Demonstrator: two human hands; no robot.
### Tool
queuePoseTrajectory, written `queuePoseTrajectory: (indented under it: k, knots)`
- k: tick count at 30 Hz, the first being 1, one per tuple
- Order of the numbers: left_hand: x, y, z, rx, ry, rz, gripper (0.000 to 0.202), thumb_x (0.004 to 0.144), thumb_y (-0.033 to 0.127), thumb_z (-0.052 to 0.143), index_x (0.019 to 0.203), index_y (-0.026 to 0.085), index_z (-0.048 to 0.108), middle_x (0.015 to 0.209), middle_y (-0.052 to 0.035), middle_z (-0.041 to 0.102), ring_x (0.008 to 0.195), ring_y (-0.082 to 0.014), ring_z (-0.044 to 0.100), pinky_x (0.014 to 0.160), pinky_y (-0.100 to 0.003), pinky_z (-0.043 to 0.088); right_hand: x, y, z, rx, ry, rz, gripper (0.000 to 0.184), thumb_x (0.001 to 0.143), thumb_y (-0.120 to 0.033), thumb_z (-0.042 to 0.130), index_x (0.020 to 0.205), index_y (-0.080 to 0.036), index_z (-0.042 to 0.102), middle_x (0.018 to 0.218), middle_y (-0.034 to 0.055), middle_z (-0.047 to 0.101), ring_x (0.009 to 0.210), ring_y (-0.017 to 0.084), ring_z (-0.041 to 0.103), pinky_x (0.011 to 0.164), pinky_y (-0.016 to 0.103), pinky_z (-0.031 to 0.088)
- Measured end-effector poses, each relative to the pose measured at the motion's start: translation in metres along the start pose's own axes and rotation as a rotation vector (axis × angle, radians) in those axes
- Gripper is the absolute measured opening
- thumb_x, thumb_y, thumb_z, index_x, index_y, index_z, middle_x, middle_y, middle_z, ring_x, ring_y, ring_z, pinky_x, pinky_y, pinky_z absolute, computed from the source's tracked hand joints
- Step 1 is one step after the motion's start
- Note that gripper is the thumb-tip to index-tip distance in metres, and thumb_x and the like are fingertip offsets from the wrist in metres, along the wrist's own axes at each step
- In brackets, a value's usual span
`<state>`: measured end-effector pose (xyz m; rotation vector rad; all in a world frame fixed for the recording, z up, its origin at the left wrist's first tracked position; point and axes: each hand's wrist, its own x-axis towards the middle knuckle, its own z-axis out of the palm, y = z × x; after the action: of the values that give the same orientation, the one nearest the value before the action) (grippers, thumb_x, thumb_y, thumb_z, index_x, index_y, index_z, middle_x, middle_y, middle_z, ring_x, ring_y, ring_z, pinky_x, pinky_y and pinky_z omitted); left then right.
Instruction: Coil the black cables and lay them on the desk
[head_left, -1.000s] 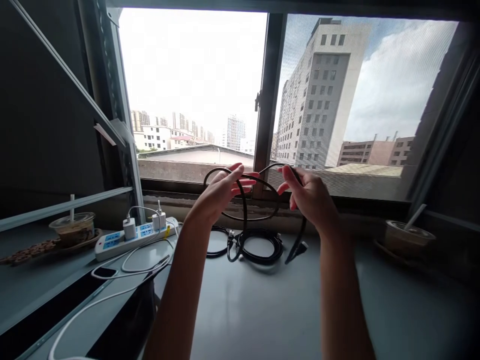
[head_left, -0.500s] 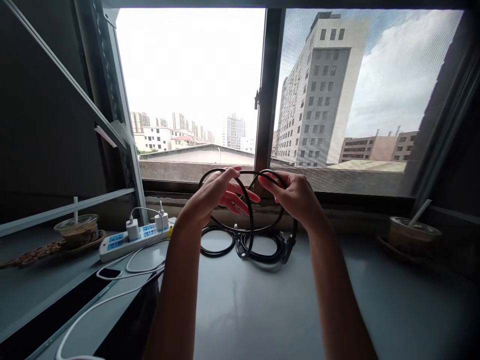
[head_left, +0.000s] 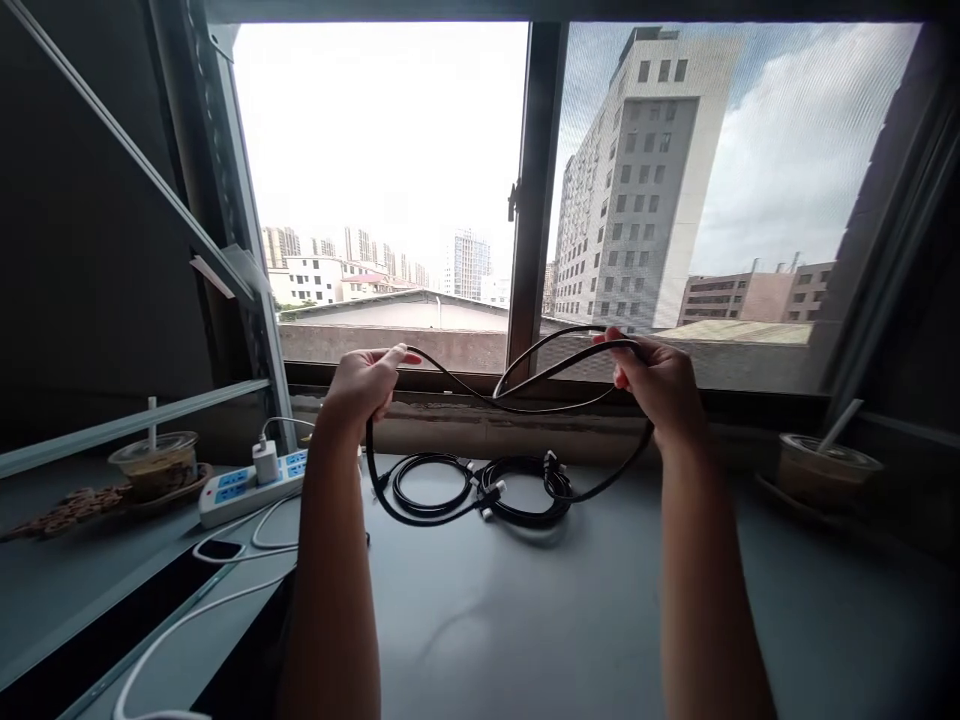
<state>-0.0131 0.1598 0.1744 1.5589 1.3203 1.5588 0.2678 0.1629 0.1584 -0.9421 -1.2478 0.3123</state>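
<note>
A black cable (head_left: 457, 392) stretches in the air between my two hands. Closed with thumb and fingers pressed together, my left hand (head_left: 365, 383) pinches one stretch of it, and a length droops below toward the table. My right hand (head_left: 655, 378) is closed around the cable too, with a loop fanning out to its left. One connector end (head_left: 491, 494) of the hanging cable dangles in front of the coils. Behind and below lie two coiled black cables, a smaller left coil (head_left: 430, 507) and a thicker right coil (head_left: 525, 517), side by side on the table.
A white power strip (head_left: 240, 482) with a charger (head_left: 265, 461) stands at left, its white cable (head_left: 180, 614) running forward. A drink cup (head_left: 156, 455) sits behind it; another cup (head_left: 825, 465) stands at right. The window frame (head_left: 529, 200) rises behind the table (head_left: 510, 620).
My hands have moved apart, left hand leftward and right hand rightward, spreading the looped cable wide. My left fingers, spread before, are now closed on it.
</note>
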Motion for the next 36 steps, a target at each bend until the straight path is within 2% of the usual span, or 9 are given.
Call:
queuePoseTrajectory:
  k: [4,8,11,14,17,23,29,32,36]
  knots:
    - [0.002,0.001,0.001,-0.087,0.077,0.05,0.023,0.086,0.03,0.044,0.076,0.013,0.057,0.036,0.0092,0.024,0.029,-0.0041,0.02,0.031,-0.016,0.019,-0.005,-0.006,-0.007,0.087,-0.122,0.099,0.05,0.046,-0.038,0.08,0.091,-0.018,0.067,0.057,-0.0038,0.054,0.06,0.01,0.057,0.054,0.019,0.046]
    - [-0.003,0.009,0.011,-0.049,0.012,-0.034,0.019,0.089,0.031,0.038,0.084,0.016,0.049,0.045,0.0045,0.044,0.04,-0.0101,0.046,0.045,-0.021,0.041,-0.01,-0.011,-0.007,0.1,-0.233,0.09,0.062,0.04,-0.035,0.084,0.096,-0.017,0.063,0.083,0.0021,0.065,0.079,0.015,0.062,0.066,0.022,0.052]
    - [-0.002,0.005,0.023,0.174,0.028,-0.062,0.021,0.088,0.033,0.04,0.098,0.016,0.049,0.077,-0.0067,0.061,0.07,-0.0178,0.061,0.065,-0.028,0.047,-0.01,-0.015,-0.001,0.085,-0.209,0.009,0.055,0.053,-0.046,0.077,0.097,-0.017,0.062,0.091,0.0043,0.064,0.074,0.013,0.062,0.056,0.019,0.051]
    - [0.002,-0.001,0.034,0.304,0.049,0.026,0.033,0.086,0.036,0.043,0.114,0.02,0.05,0.112,-0.0122,0.055,0.101,-0.0249,0.055,0.081,-0.033,0.043,-0.01,-0.021,0.005,0.066,-0.112,-0.104,0.045,0.072,-0.057,0.057,0.091,-0.018,0.066,0.088,0.0049,0.063,0.061,0.009,0.059,0.043,0.016,0.043]
    - [0.003,-0.004,0.042,0.218,-0.059,0.028,0.046,0.087,0.043,0.04,0.128,0.023,0.041,0.125,-0.0127,0.049,0.107,-0.025,0.052,0.081,-0.032,0.043,-0.012,-0.028,0.005,0.077,0.002,-0.167,0.046,0.078,-0.059,0.048,0.086,-0.018,0.068,0.089,0.006,0.063,0.054,0.007,0.055,0.038,0.017,0.037]
    - [-0.001,-0.003,0.048,0.003,-0.412,-0.115,0.063,0.085,0.047,0.044,0.14,0.022,0.024,0.116,-0.0146,0.057,0.084,-0.0194,0.063,0.066,-0.026,0.049,-0.015,-0.033,0.005,0.174,0.039,-0.194,0.038,0.079,-0.053,0.05,0.085,-0.02,0.068,0.092,0.0061,0.064,0.056,0.007,0.054,0.04,0.018,0.037]
    - [-0.01,0.008,0.045,-0.165,-0.668,-0.077,0.061,0.087,0.044,0.044,0.139,0.018,0.024,0.079,-0.0072,0.067,0.068,-0.0149,0.065,0.061,-0.023,0.048,-0.015,-0.031,0.012,0.144,-0.134,-0.103,0.035,0.081,-0.048,0.05,0.093,-0.02,0.067,0.087,0.0042,0.064,0.061,0.009,0.058,0.046,0.018,0.044]
    - [-0.012,0.016,0.041,-0.25,-0.514,0.036,0.048,0.086,0.045,0.046,0.126,0.017,0.043,0.051,0.004,0.052,0.036,-0.0056,0.044,0.035,-0.016,0.028,-0.014,-0.03,0.012,0.13,-0.118,0.038,0.033,0.082,-0.041,0.047,0.094,-0.017,0.066,0.086,0.0053,0.064,0.061,0.01,0.06,0.045,0.019,0.046]
    - [-0.008,0.018,0.031,-0.377,-0.02,0.171,0.025,0.088,0.041,0.044,0.085,0.017,0.052,0.036,0.0104,0.024,0.029,-0.003,0.015,0.031,-0.018,0.009,-0.005,-0.017,-0.006,0.117,0.023,0.048,0.035,0.081,-0.043,0.046,0.095,-0.017,0.064,0.084,0.0048,0.062,0.056,0.009,0.058,0.04,0.017,0.038]
